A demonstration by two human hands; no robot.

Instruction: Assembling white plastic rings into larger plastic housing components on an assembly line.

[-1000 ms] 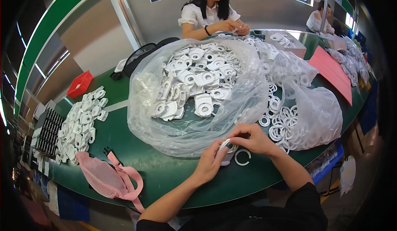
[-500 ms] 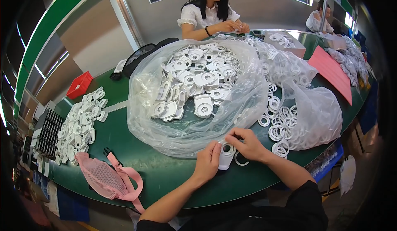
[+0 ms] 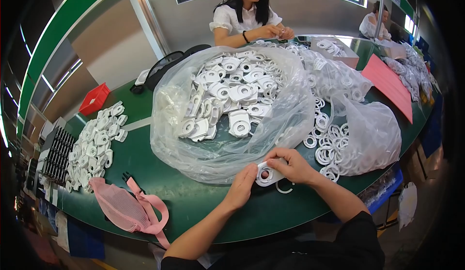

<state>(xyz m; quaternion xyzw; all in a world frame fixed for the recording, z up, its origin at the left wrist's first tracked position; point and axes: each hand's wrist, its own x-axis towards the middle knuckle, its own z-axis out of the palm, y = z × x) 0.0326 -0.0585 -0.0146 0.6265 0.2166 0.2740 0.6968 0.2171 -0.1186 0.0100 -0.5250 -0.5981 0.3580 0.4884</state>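
Between my hands is a flat white plastic part (image 3: 264, 181) with a round hole at one end, held just above the table's near side. My right hand (image 3: 293, 168) pinches its plain end, thumb on top. My left hand (image 3: 242, 187) is closed at the rim of the holed end, gripping its left edge. A white ring (image 3: 286, 189) shows partly below my right hand; the hand and the part hide the rest. Beyond my hands, a large clear plastic bag (image 3: 208, 162) lies spread open around a heap of similar white parts (image 3: 241, 93).
White rings (image 3: 332, 142) spill from a clear bag (image 3: 373, 134) at right. A pile of white parts (image 3: 92, 146), stacked black trays (image 3: 57, 154) and a red bin (image 3: 94, 99) are at left. A pink mesh pouch (image 3: 118, 204) lies near the front edge. A person (image 3: 247, 21) sits opposite.
The white part has turned: its holed end now points left and its plain end lies in my right hand, where before the plain end hung toward me.
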